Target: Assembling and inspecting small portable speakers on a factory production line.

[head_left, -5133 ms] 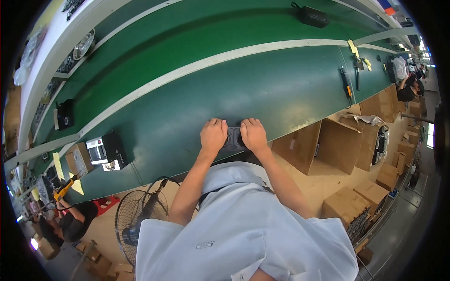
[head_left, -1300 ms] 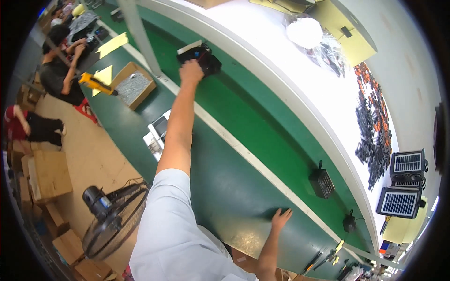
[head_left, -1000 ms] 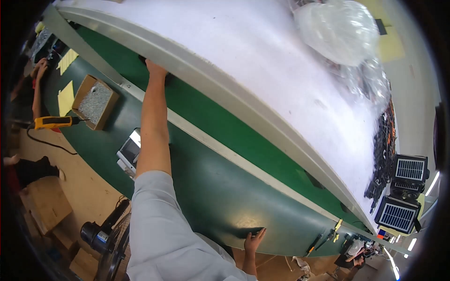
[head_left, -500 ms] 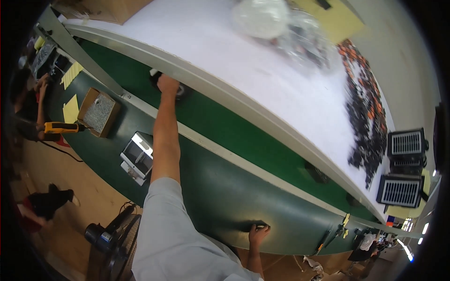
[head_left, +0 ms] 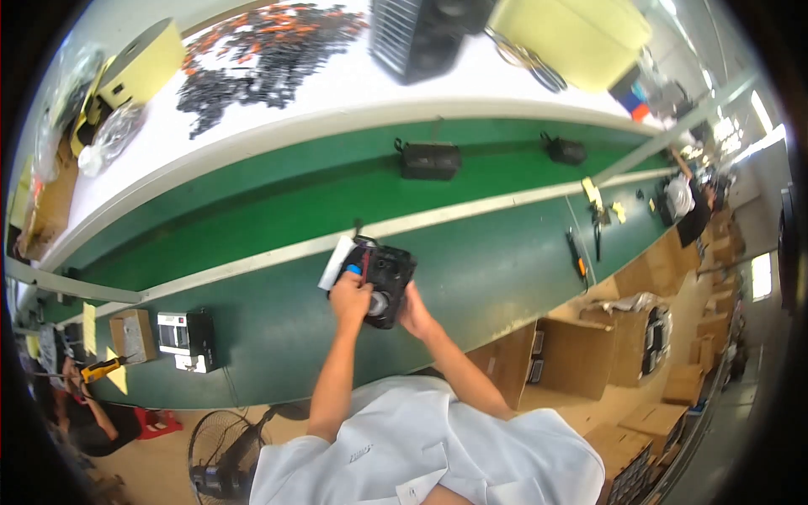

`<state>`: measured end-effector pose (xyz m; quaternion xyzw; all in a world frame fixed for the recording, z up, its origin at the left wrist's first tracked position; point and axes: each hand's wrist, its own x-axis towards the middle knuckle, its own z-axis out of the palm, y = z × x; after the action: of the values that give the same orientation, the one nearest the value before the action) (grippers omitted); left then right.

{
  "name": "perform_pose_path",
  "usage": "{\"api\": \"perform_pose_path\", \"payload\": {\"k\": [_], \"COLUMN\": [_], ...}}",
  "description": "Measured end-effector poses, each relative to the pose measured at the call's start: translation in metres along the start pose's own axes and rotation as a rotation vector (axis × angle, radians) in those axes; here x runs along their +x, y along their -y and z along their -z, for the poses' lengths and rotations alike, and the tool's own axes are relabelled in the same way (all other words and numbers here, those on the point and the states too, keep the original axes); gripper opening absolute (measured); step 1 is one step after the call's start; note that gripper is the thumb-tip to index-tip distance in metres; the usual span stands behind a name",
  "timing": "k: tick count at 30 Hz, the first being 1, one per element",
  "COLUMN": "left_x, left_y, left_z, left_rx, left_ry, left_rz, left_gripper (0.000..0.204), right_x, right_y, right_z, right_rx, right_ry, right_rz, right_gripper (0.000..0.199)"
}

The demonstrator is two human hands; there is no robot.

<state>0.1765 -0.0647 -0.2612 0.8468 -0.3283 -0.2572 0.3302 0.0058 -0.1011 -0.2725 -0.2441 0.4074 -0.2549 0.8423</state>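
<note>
Between my two hands is a black boxy device [head_left: 392, 273], held tilted above the dark green workbench [head_left: 475, 282]. It has a round grey part on its face, thin red wires and a white flap at its left side. My left hand [head_left: 350, 300] is closed on its left part, by a small blue piece. At the right edge, my right hand [head_left: 414, 312] grips it with the fingers partly hidden behind. Beyond the device runs a green belt [head_left: 337, 198], carrying a black box-shaped unit [head_left: 429, 160] and a similar black unit [head_left: 565, 151] farther right.
A white shelf [head_left: 328, 84] above the belt holds a pile of black and orange parts [head_left: 269, 55] and a yellow bin [head_left: 576, 38]. On the bench stand a black-and-white machine [head_left: 187, 335] and a cardboard box [head_left: 133, 335] at left; a screwdriver-like tool [head_left: 577, 257] lies right. A fan [head_left: 223, 459] stands below.
My view has swung right. My left hand, which was on a dark object on the belt, is now over the bench holding the device; my right hand has joined it from the bench edge.
</note>
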Motion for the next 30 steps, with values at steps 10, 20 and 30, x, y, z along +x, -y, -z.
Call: {"api": "perform_pose_path", "payload": {"k": [10,20,30], "left_x": [-0.104,-0.107,-0.048], "left_y": [-0.029,-0.02,-0.018], "left_z": [-0.081,-0.073,-0.05], "left_rx": [-0.294,-0.166,0.308], "left_ry": [0.105,0.651,0.135], "left_rz": [0.201,0.196,-0.891], "left_gripper": [0.035,0.03,0.043], "right_x": [-0.018,-0.039,-0.061], "right_y": [0.006,0.011,0.027], "right_z": [0.103,0.135,0.078], "right_rx": [0.306,0.366,0.297], "right_ry": [0.159,0.024,-0.081], "right_rz": [-0.097,-0.051,0.013], "right_gripper": [0.074,0.05,0.045]}}
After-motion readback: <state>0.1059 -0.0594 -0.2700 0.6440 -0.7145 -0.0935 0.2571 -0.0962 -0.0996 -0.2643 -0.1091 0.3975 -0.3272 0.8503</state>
